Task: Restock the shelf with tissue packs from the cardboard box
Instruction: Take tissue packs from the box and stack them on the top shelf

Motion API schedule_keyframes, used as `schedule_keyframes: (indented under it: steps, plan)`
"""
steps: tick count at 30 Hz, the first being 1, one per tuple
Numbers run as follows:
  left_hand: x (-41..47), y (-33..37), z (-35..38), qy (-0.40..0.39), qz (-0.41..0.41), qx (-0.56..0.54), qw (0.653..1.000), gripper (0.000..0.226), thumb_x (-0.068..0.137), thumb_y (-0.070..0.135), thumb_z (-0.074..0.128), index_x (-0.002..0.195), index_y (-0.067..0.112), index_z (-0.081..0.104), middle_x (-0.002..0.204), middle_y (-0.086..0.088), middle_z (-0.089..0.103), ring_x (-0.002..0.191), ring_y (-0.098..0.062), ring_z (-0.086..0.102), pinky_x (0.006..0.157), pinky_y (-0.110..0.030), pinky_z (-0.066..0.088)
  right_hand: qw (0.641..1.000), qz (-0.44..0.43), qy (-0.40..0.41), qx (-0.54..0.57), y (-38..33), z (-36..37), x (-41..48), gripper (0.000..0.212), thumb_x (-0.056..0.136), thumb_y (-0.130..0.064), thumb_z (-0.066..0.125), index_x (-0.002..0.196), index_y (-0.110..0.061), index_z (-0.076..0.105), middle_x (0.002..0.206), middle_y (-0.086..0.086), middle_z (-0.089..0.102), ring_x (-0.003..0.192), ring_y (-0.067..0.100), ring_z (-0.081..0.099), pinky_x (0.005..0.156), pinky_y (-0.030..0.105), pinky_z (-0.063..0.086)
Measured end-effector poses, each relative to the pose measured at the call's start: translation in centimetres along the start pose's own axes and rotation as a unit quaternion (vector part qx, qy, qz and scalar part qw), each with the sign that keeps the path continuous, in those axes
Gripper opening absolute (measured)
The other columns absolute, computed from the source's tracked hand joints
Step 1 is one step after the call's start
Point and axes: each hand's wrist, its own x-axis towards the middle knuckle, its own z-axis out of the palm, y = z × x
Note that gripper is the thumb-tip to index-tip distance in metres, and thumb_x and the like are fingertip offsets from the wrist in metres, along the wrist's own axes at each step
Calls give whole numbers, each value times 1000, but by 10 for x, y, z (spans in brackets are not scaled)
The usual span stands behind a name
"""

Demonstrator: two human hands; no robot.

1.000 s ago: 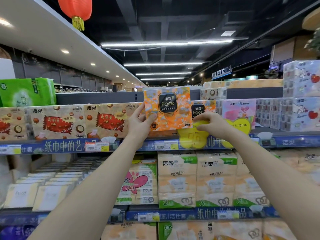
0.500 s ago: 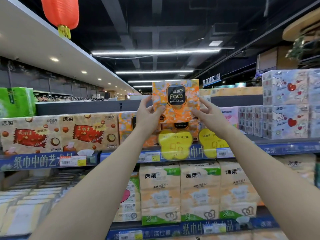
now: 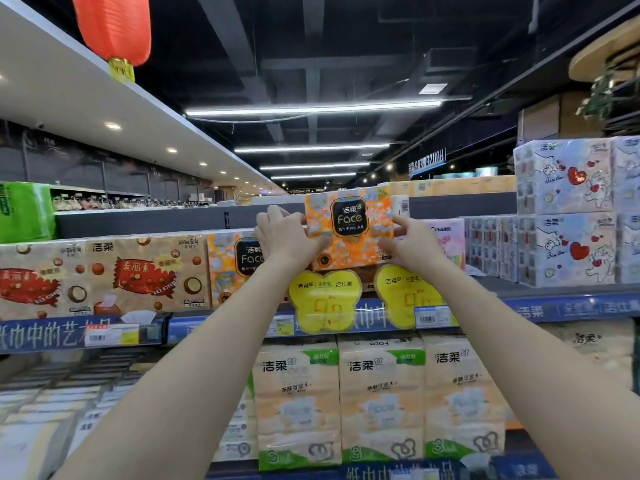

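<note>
Above the top shelf's (image 3: 571, 308) front row, left hand (image 3: 284, 237) and right hand (image 3: 414, 242) clasp the orange Face tissue pack (image 3: 349, 226) by its sides; it looks light, soft, slick-wrapped.

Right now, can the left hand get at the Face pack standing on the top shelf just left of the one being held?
Probably yes. The left hand is already right in front of that shelved Face pack, nothing between them, but it is busy gripping the held pack with the right hand.
</note>
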Motion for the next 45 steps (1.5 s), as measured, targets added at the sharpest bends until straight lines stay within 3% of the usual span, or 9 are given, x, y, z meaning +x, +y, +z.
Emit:
schedule_keyframes:
  steps: [4, 12, 16, 19, 22, 25, 34, 39, 45]
  plan:
    - [1, -3, 1, 6, 1, 20, 1000, 66, 79, 70, 74, 128, 26, 65, 128, -5, 43, 123, -29, 36, 103, -41, 32, 1000, 16, -8, -5, 7, 8, 7, 38, 92, -13, 75, 121, -18, 53, 94, -9, 63, 77, 0, 56, 59, 20, 42]
    - [7, -7, -4, 29, -19, -21, 999, 71, 80, 70, 74, 135, 28, 60, 136, -9, 52, 127, -33, 42, 105, -47, 32, 999, -29, 44, 13, 3, 8, 18, 33, 87, -11, 79, 107, -20, 55, 94, -8, 62, 84, 12, 64, 62, 22, 48]
    - [4, -11, -6, -17, -30, 36, 999, 69, 75, 71, 78, 129, 31, 64, 138, -8, 47, 132, -33, 37, 108, -47, 30, 999, 13, -35, -36, 13, 12, 17, 44, 83, -16, 84, 116, -13, 56, 102, 1, 68, 94, 20, 68, 77, 38, 59]
    - [2, -16, -7, -45, -19, 68, 997, 76, 73, 73, 78, 134, 31, 61, 137, -7, 46, 133, -33, 37, 109, -46, 31, 996, 21, -70, -58, 17, 17, 12, 46, 80, -14, 86, 113, -15, 55, 98, 1, 68, 94, 21, 69, 68, 30, 54]
    - [0, -13, -9, -47, 1, 83, 995, 89, 70, 66, 84, 143, 31, 48, 139, -7, 46, 132, -33, 37, 108, -46, 31, 995, 14, -77, -62, 12, 15, 8, 84, 79, -9, 86, 147, -19, 37, 92, 0, 66, 82, 15, 67, 61, 25, 49]
    - [-6, -12, -9, -65, 54, 128, 988, 101, 67, 67, 85, 151, 40, 38, 139, -3, 45, 131, -31, 35, 108, -46, 28, 989, -9, -109, -97, 9, 15, 9, 114, 78, -9, 85, 160, -39, 11, 102, 3, 70, 83, 20, 73, 68, 36, 62]
    - [-4, -19, -18, -72, 93, 150, 982, 54, 99, 56, 57, 151, 43, 47, 146, 1, 51, 136, -30, 39, 109, -48, 30, 993, 6, -75, -87, 7, 13, 11, 65, 86, -15, 80, 139, -23, 43, 96, 4, 74, 83, 19, 75, 72, 38, 64]
    - [-7, -19, -15, -68, 88, 128, 986, 56, 101, 49, 60, 154, 36, 47, 148, 0, 53, 137, -31, 40, 107, -43, 39, 993, 11, -51, -105, 6, 27, 8, 60, 89, -12, 76, 139, -16, 42, 93, 7, 70, 80, 19, 72, 72, 41, 63]
    - [-20, -34, -27, -44, 100, -7, 994, 56, 98, 29, 69, 151, 25, 52, 157, -1, 49, 147, -28, 40, 115, -44, 42, 986, 34, -87, -136, -1, 20, 3, 82, 86, -25, 81, 151, -17, 31, 100, 7, 68, 74, 15, 67, 54, 24, 48]
